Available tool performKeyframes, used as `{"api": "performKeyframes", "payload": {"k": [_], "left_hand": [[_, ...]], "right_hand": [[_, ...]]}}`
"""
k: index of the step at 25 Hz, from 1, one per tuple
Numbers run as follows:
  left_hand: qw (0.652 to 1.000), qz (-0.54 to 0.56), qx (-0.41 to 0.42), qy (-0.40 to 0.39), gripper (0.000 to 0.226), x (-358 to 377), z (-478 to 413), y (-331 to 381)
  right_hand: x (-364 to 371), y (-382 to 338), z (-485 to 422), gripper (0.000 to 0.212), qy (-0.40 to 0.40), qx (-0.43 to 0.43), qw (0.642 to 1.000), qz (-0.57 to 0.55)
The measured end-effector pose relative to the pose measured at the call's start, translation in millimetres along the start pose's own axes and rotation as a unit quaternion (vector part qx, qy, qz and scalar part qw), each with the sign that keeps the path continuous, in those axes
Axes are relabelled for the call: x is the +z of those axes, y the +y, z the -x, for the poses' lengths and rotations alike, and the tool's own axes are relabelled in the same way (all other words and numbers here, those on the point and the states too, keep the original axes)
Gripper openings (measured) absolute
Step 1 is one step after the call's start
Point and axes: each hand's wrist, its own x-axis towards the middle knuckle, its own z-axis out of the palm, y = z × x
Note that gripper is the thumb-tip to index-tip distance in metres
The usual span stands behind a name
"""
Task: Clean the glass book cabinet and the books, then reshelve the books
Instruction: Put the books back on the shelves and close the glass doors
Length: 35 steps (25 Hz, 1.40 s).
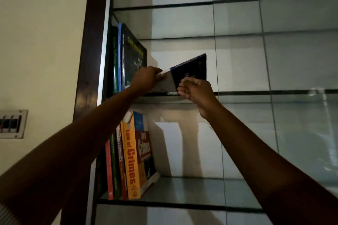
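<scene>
A dark blue book [192, 68] leans tilted on the middle glass shelf [256, 93] of the cabinet. My left hand [146, 79] grips its upper left corner by the page edge. My right hand [195, 90] holds its lower edge, fingers curled. Left of it stand a black chemistry book [133, 51], a thin blue one and a green one [114, 60], upright against the cabinet's side.
On the lower glass shelf [192, 190] stand several books at the left, among them an orange "Law of Crimes" [130, 160]. The dark wooden cabinet frame [91, 42] runs up the left. A wall switch plate [11, 123] sits left. The upper shelf [237, 2] holds nothing.
</scene>
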Motion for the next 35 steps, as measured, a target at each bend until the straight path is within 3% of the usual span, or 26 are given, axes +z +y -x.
{"api": "performKeyframes", "payload": {"k": [4,8,10,12,13,14,15,17,19,21,23,26,28,32,35], "left_hand": [[0.977,0.141,-0.140,0.077,0.037,-17,-16,-5],[0.912,0.282,-0.274,0.112,0.037,-38,-30,-42],[0.871,0.378,-0.291,0.116,0.034,-36,-32,-56],[0.816,0.495,-0.281,0.098,0.032,-35,-28,-57],[0.811,0.512,-0.266,0.092,0.033,-34,-26,-58],[0.829,0.492,-0.247,0.093,0.034,-36,-23,-62],[0.869,0.431,-0.216,0.112,0.033,-38,-16,-67],[0.941,0.251,-0.133,0.185,0.034,-41,7,-82],[0.961,0.175,-0.056,0.208,0.038,-35,29,-93],[0.961,0.178,-0.013,0.210,0.037,-27,45,-99],[0.953,0.214,-0.008,0.216,0.034,-29,60,-103],[0.945,0.253,-0.076,0.191,0.034,-39,96,-105],[0.939,0.275,-0.138,0.155,0.032,-42,130,-107],[0.936,0.245,-0.241,0.077,0.026,-45,236,-119],[0.909,0.225,-0.350,0.024,0.021,-55,333,-133]], "right_hand": [[29,-10,-43,0.040,0.018,-0.053,0.993,0.099],[80,-1,-55,0.060,-0.121,-0.025,0.969,0.212],[117,9,-54,0.057,-0.166,-0.048,0.933,0.316],[145,19,-59,0.048,-0.129,-0.091,0.899,0.409],[151,22,-60,0.043,-0.104,-0.096,0.891,0.431],[154,25,-63,0.042,-0.084,-0.097,0.888,0.442],[154,28,-65,0.045,-0.073,-0.099,0.882,0.456],[150,32,-70,0.055,-0.086,-0.103,0.867,0.479],[149,27,-73,0.061,-0.144,-0.087,0.862,0.479],[147,18,-71,0.059,-0.208,-0.062,0.852,0.476],[141,7,-54,0.048,-0.219,-0.096,0.857,0.457],[128,9,-17,0.041,-0.132,-0.148,0.934,0.298],[122,25,16,0.034,-0.125,-0.117,0.967,0.188],[134,92,90,0.020,-0.239,-0.021,0.966,0.096],[164,138,150,0.018,-0.322,0.081,0.942,0.045]]}}
